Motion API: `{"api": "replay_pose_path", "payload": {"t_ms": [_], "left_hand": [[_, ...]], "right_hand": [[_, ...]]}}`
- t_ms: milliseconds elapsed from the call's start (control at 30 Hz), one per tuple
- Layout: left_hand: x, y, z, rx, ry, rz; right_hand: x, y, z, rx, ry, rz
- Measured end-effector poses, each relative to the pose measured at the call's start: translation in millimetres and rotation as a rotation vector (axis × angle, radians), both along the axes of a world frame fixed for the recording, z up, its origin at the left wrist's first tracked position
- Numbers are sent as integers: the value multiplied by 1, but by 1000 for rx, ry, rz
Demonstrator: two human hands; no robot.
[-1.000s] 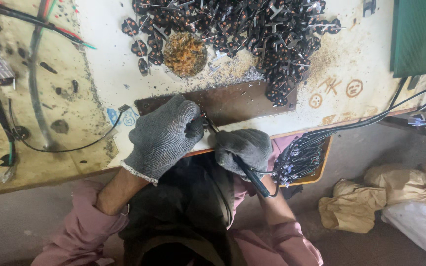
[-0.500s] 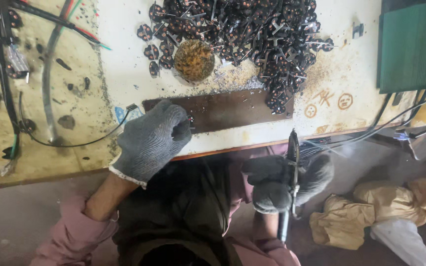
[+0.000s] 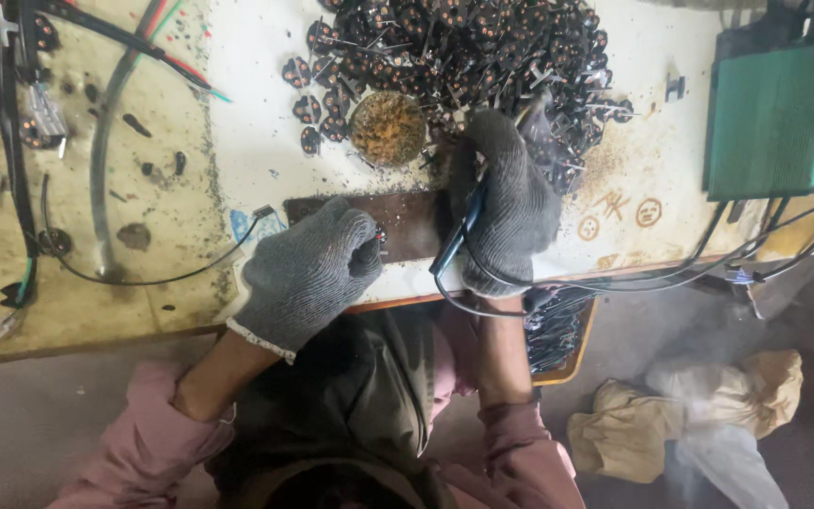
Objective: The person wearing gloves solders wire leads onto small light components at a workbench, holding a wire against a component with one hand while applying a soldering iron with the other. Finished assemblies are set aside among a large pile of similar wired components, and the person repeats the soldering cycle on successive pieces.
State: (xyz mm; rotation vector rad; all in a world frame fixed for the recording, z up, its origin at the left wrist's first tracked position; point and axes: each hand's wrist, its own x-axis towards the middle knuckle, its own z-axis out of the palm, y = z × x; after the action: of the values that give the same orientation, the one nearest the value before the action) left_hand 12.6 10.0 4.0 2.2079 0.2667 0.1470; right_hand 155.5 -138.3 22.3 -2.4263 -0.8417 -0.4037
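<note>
My left hand (image 3: 308, 273), in a grey knit glove, rests on a dark brown plate (image 3: 412, 221) at the bench's front edge and pinches a small part (image 3: 381, 236) at its fingertips. In a matching glove, my right hand (image 3: 512, 203) reaches over the plate into a heap of small black components (image 3: 482, 47). It grips a dark pen-shaped soldering iron (image 3: 452, 243) whose cord trails down past the bench edge. The iron's tip is hidden under the hand.
A round tin of brownish material (image 3: 387, 127) sits beside the heap. A green box (image 3: 779, 108) stands at the right with cables running off it. Wires and black cables (image 3: 96, 170) lie on the left. A tray of dark parts (image 3: 558, 330) hangs below the edge.
My right hand rose from below the bench edge, carrying the soldering iron, and now reaches into the component heap. My left hand stayed on the brown plate.
</note>
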Motion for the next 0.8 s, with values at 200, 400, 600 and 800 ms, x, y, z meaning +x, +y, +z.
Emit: {"api": "replay_pose_path", "payload": {"t_ms": [200, 400, 600, 800], "left_hand": [[-2, -1, 1, -1, -8, 4], [-3, -5, 0, 64, -52, 23], [-3, -6, -3, 41, -104, 13], [0, -4, -1, 64, -30, 20]], "right_hand": [[-45, -39, 16, 12, 177, 68], [-63, -43, 8, 255, 309, -256], [-54, -26, 15, -112, 232, -50], [-44, -34, 29, -66, 433, 91]]}}
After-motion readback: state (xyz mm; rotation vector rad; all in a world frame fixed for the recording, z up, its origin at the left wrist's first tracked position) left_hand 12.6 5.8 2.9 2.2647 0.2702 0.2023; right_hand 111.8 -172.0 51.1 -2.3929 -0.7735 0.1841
